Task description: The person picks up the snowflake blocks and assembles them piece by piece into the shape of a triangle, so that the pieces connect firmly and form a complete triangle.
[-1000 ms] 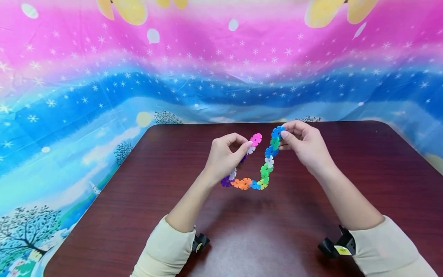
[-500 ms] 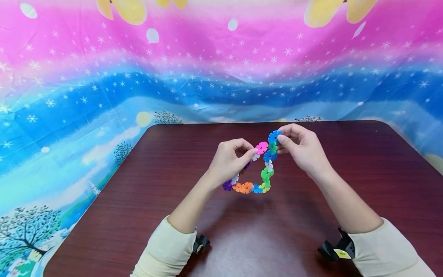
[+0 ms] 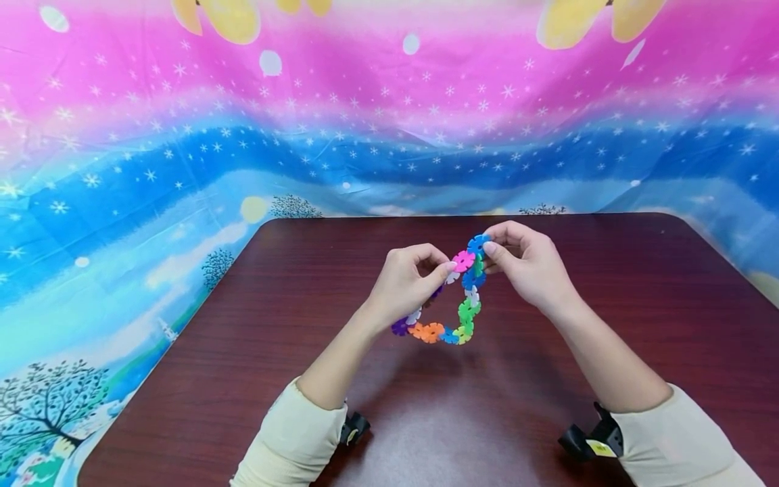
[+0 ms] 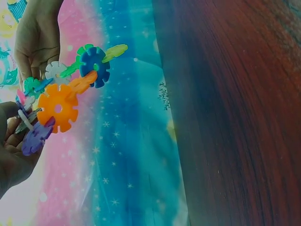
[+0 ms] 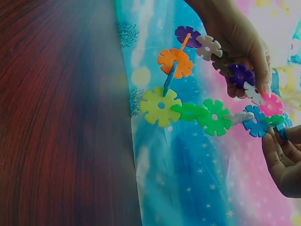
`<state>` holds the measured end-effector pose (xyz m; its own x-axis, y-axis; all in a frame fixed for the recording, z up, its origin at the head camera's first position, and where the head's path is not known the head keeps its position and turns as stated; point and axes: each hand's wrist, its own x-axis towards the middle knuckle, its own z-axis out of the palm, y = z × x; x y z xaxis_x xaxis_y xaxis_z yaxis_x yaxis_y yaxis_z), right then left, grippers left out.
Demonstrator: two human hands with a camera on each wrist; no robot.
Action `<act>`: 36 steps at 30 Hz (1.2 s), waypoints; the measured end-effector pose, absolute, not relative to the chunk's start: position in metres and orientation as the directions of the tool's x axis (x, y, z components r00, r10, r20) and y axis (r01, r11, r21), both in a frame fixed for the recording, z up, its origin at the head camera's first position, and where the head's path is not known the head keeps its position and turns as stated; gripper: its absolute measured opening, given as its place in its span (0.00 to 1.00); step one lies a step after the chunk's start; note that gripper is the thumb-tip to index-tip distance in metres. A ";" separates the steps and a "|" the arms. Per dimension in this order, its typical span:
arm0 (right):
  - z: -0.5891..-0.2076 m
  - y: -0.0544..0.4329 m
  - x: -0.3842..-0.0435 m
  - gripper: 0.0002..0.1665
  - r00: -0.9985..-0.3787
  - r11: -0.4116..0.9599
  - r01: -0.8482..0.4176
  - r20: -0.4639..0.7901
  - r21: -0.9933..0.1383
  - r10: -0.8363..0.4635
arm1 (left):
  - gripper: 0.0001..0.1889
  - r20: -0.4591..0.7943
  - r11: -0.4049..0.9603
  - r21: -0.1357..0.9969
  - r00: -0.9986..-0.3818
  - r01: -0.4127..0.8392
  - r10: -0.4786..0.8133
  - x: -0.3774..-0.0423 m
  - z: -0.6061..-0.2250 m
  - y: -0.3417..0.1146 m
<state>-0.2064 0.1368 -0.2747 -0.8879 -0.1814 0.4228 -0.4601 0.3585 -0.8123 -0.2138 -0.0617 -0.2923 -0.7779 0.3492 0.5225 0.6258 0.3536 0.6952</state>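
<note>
A chain of notched plastic snowflake discs (image 3: 432,332) hangs in a loop between my hands, above the table. My left hand (image 3: 406,281) pinches it near its pink end disc (image 3: 464,261). With thumb and fingers, my right hand (image 3: 529,267) pinches the blue end disc (image 3: 477,245). The two end discs are very close together; whether they touch I cannot tell. In the right wrist view the chain runs through a yellow-green disc (image 5: 161,106), green discs (image 5: 215,117), an orange disc (image 5: 175,63) and purple discs (image 5: 241,75). The left wrist view shows an orange disc (image 4: 58,108) nearest.
Below lies a dark reddish-brown wooden table (image 3: 274,379). Behind it hangs a pink and blue backdrop cloth (image 3: 389,142) with printed snowflakes and trees. Black wrist cameras (image 3: 593,433) sit at both cream sleeves (image 3: 675,433).
Both ends of the chain have come together: my left hand moved right and slightly down, my right hand moved left and down. The gap between the pink and blue end discs has narrowed.
</note>
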 end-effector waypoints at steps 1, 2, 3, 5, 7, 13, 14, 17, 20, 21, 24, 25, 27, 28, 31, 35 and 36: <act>-0.275 0.136 -0.206 0.11 -0.887 0.362 -0.462 0.426 -0.809 -0.180 | 0.03 0.527 0.354 0.692 -0.776 0.629 0.347 -0.214 -0.292 -0.062; -0.275 0.136 -0.206 0.11 -0.885 0.366 -0.465 0.430 -0.806 -0.177 | 0.03 0.531 0.355 0.690 -0.774 0.631 0.344 -0.214 -0.292 -0.061; -0.275 0.135 -0.205 0.11 -0.882 0.372 -0.471 0.438 -0.800 -0.175 | 0.03 0.535 0.357 0.687 -0.773 0.633 0.341 -0.213 -0.292 -0.061; -0.275 0.134 -0.205 0.10 -0.876 0.383 -0.481 0.451 -0.789 -0.170 | 0.03 0.545 0.367 0.676 -0.769 0.639 0.334 -0.213 -0.292 -0.061; -0.275 0.133 -0.204 0.10 -0.869 0.401 -0.492 0.466 -0.773 -0.168 | 0.03 0.556 0.376 0.664 -0.763 0.646 0.329 -0.214 -0.293 -0.061; -0.277 0.132 -0.206 0.09 -0.859 0.426 -0.508 0.477 -0.749 -0.186 | 0.03 0.551 0.392 0.663 -0.770 0.638 0.320 -0.214 -0.295 -0.063; -0.277 0.132 -0.206 0.09 -0.861 0.424 -0.505 0.470 -0.751 -0.194 | 0.03 0.547 0.392 0.669 -0.775 0.632 0.317 -0.214 -0.295 -0.063; -0.277 0.132 -0.207 0.09 -0.866 0.418 -0.500 0.448 -0.759 -0.222 | 0.03 0.534 0.395 0.682 -0.788 0.615 0.306 -0.214 -0.296 -0.063; -0.277 0.134 -0.208 0.09 -0.870 0.417 -0.492 0.422 -0.764 -0.253 | 0.03 0.522 0.401 0.692 -0.800 0.600 0.297 -0.214 -0.296 -0.064; -0.277 0.134 -0.209 0.09 -0.872 0.420 -0.490 0.415 -0.764 -0.262 | 0.03 0.519 0.402 0.694 -0.802 0.597 0.296 -0.214 -0.296 -0.063; -0.277 0.137 -0.211 0.09 -0.879 0.420 -0.473 0.384 -0.774 -0.283 | 0.03 0.509 0.401 0.698 -0.805 0.593 0.304 -0.215 -0.296 -0.062; -0.277 0.138 -0.211 0.09 -0.883 0.422 -0.465 0.371 -0.778 -0.288 | 0.03 0.504 0.400 0.700 -0.806 0.591 0.310 -0.215 -0.296 -0.062; -0.278 0.140 -0.212 0.09 -0.889 0.431 -0.448 0.342 -0.783 -0.303 | 0.03 0.487 0.405 0.705 -0.813 0.582 0.319 -0.216 -0.296 -0.061; -0.279 0.141 -0.213 0.09 -0.893 0.435 -0.438 0.323 -0.787 -0.314 | 0.03 0.475 0.408 0.710 -0.818 0.573 0.324 -0.217 -0.296 -0.060; -0.285 0.142 -0.215 0.12 -0.902 0.453 -0.400 0.255 -0.797 -0.348 | 0.03 0.449 0.418 0.723 -0.834 0.550 0.321 -0.218 -0.298 -0.060; -0.294 0.145 -0.215 0.18 -0.910 0.463 -0.324 0.138 -0.825 -0.391 | 0.03 0.466 0.410 0.732 -0.839 0.544 0.282 -0.221 -0.301 -0.060; -0.296 0.146 -0.216 0.19 -0.909 0.460 -0.304 0.109 -0.834 -0.403 | 0.04 0.475 0.404 0.735 -0.838 0.545 0.267 -0.222 -0.302 -0.061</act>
<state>-0.2156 0.1460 -0.2963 -0.9086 -0.4034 0.1085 -0.3040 0.4602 -0.8342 -0.2221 -0.0606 -0.3017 -0.8384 0.2674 0.4750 0.5451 0.4038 0.7347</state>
